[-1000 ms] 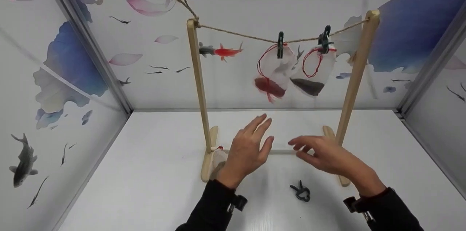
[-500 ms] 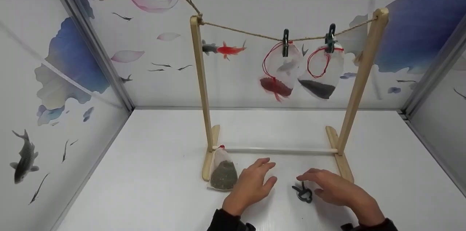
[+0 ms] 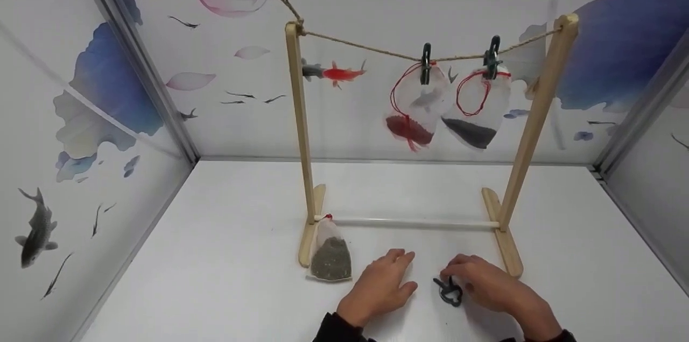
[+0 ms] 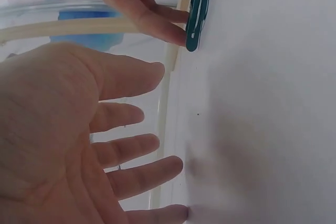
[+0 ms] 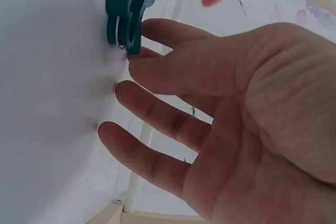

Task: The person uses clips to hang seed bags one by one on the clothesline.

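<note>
A dark green clip (image 3: 451, 292) lies on the white table. My right hand (image 3: 487, 283) is at it, index fingertip right at its edge and thumb just beside it; the other fingers are spread in the right wrist view. Lower middle in the head view, my left hand (image 3: 381, 287) hovers low over the table, palm inward, fingers relaxed and holding nothing. Left of it, a drawstring mesh bag (image 3: 331, 261) of greenish bits leans by the stand's foot. Two similar bags, one with reddish contents (image 3: 410, 129) and one with dark contents (image 3: 471, 133), hang clipped to a rope.
The wooden stand (image 3: 301, 116) has two posts, a white crossbar (image 3: 409, 223) near the table and a twine rope (image 3: 360, 49) sagging between the post tops. One foot (image 3: 511, 253) reaches forward beyond my right hand. Printed panels enclose the back and sides.
Both hands have come down from in front of the crossbar toward the table, uncovering the greenish bag. My right hand has reached the loose clip, which stays on the table.
</note>
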A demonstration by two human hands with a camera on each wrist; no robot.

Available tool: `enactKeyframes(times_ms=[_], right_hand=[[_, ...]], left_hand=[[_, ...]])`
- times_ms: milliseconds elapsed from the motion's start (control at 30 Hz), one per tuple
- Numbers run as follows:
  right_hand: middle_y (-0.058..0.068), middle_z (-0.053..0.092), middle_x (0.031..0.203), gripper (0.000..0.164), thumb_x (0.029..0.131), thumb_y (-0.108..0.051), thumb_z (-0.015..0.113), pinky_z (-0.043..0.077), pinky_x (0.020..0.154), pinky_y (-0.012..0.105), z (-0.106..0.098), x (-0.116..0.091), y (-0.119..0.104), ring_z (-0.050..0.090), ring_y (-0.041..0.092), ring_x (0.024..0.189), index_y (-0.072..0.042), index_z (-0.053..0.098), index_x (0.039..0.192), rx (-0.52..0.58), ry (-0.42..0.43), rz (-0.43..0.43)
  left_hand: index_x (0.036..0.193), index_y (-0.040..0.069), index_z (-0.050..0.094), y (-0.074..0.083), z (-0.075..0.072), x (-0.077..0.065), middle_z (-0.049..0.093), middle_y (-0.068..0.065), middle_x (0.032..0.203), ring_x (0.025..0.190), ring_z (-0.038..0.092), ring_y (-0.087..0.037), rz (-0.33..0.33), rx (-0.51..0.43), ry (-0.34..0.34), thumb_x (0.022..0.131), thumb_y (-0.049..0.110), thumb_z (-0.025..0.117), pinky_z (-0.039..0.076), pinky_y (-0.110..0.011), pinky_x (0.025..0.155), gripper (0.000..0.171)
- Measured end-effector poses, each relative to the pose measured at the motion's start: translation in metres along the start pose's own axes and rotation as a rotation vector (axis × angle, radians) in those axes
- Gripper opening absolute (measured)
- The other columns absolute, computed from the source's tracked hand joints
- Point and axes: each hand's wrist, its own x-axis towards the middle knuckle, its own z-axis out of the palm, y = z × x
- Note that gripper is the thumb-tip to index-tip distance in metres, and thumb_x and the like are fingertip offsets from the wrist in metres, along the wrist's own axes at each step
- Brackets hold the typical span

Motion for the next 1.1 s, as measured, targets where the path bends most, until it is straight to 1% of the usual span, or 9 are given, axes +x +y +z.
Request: enactKeyframes(times_ms=[167, 267, 333, 433, 567, 633, 733, 933, 1100], right_hand=[[0.000, 0.064, 0.098, 0.042, 0.072, 0.018, 0.077, 0.055, 0.077, 0.038, 0.0029, 0.0020, 0.0022, 0.063, 0.022, 0.090, -0.007, 0.077, 0.105, -0.065, 0.038, 0.048], [-0.002, 0.063, 0.095, 0.041, 0.071, 0.015, 0.080, 0.053, 0.075, 0.036, 0.0056, 0.0032, 0.0032, 0.061, 0.017, 0.085, -0.008, 0.076, 0.105, -0.062, 0.044, 0.064], [-0.004, 0.062, 0.093, 0.040, 0.072, 0.013, 0.081, 0.053, 0.072, 0.034, 0.0072, 0.0030, 0.0042, 0.059, 0.014, 0.082, -0.009, 0.076, 0.104, -0.040, 0.043, 0.063], [-0.005, 0.061, 0.090, 0.036, 0.074, 0.012, 0.080, 0.052, 0.068, 0.031, 0.0085, 0.0022, 0.0059, 0.058, 0.010, 0.078, -0.009, 0.076, 0.103, -0.019, 0.058, 0.035], [-0.006, 0.062, 0.089, 0.032, 0.075, 0.009, 0.081, 0.052, 0.067, 0.030, 0.0084, 0.0031, 0.0067, 0.058, 0.008, 0.077, -0.011, 0.076, 0.101, -0.009, 0.076, -0.003], [-0.007, 0.062, 0.089, 0.031, 0.075, 0.006, 0.083, 0.052, 0.067, 0.030, 0.0079, 0.0039, 0.0070, 0.058, 0.008, 0.077, -0.012, 0.076, 0.099, 0.002, 0.069, -0.007], [-0.009, 0.062, 0.090, 0.029, 0.075, 0.003, 0.085, 0.052, 0.068, 0.030, 0.0072, 0.0039, 0.0063, 0.058, 0.008, 0.079, -0.015, 0.076, 0.096, 0.027, 0.047, 0.012], [-0.013, 0.058, 0.087, 0.022, 0.076, -0.002, 0.085, 0.052, 0.069, 0.030, 0.0062, 0.0043, 0.0056, 0.058, 0.008, 0.078, -0.019, 0.075, 0.086, 0.079, 0.012, 0.066], [-0.014, 0.057, 0.083, 0.020, 0.077, -0.003, 0.085, 0.051, 0.067, 0.029, 0.0058, 0.0052, 0.0042, 0.055, 0.004, 0.075, -0.020, 0.075, 0.082, 0.088, -0.003, 0.078]], left_hand=[[0.134, 0.008, 0.064, 0.0030, 0.0016, -0.0003, 0.061, -0.009, 0.134, 0.124, 0.057, -0.024, -0.034, 0.056, -0.060, 0.097, 0.033, 0.066, 0.046, -0.041, 0.102, 0.045], [0.130, 0.008, 0.066, 0.0031, 0.0018, -0.0015, 0.062, -0.007, 0.131, 0.124, 0.056, -0.022, -0.033, 0.082, -0.083, 0.096, 0.034, 0.066, 0.046, -0.044, 0.103, 0.042], [0.128, 0.009, 0.068, 0.0032, 0.0018, -0.0023, 0.063, -0.006, 0.130, 0.125, 0.055, -0.021, -0.026, 0.097, -0.092, 0.096, 0.034, 0.066, 0.045, -0.045, 0.103, 0.041], [0.126, 0.010, 0.069, 0.0039, 0.0013, -0.0034, 0.063, -0.005, 0.130, 0.126, 0.054, -0.020, -0.018, 0.110, -0.101, 0.096, 0.034, 0.066, 0.045, -0.045, 0.104, 0.039], [0.121, 0.011, 0.070, 0.0042, -0.0005, -0.0032, 0.062, -0.004, 0.130, 0.127, 0.053, -0.019, -0.015, 0.122, -0.104, 0.096, 0.035, 0.066, 0.044, -0.044, 0.104, 0.035], [0.118, 0.012, 0.071, 0.0042, -0.0011, -0.0025, 0.062, -0.004, 0.130, 0.127, 0.053, -0.018, -0.015, 0.127, -0.106, 0.096, 0.035, 0.066, 0.044, -0.044, 0.104, 0.033], [0.116, 0.012, 0.071, 0.0047, -0.0012, -0.0020, 0.062, -0.004, 0.131, 0.128, 0.052, -0.018, -0.018, 0.127, -0.114, 0.095, 0.035, 0.065, 0.043, -0.045, 0.105, 0.031], [0.115, 0.012, 0.071, 0.0053, -0.0006, -0.0020, 0.062, -0.004, 0.131, 0.128, 0.052, -0.019, -0.022, 0.137, -0.115, 0.095, 0.036, 0.066, 0.044, -0.045, 0.105, 0.032], [0.115, 0.012, 0.072, 0.0060, -0.0019, -0.0021, 0.062, -0.004, 0.131, 0.128, 0.052, -0.019, -0.025, 0.140, -0.113, 0.095, 0.035, 0.066, 0.044, -0.046, 0.105, 0.031]])
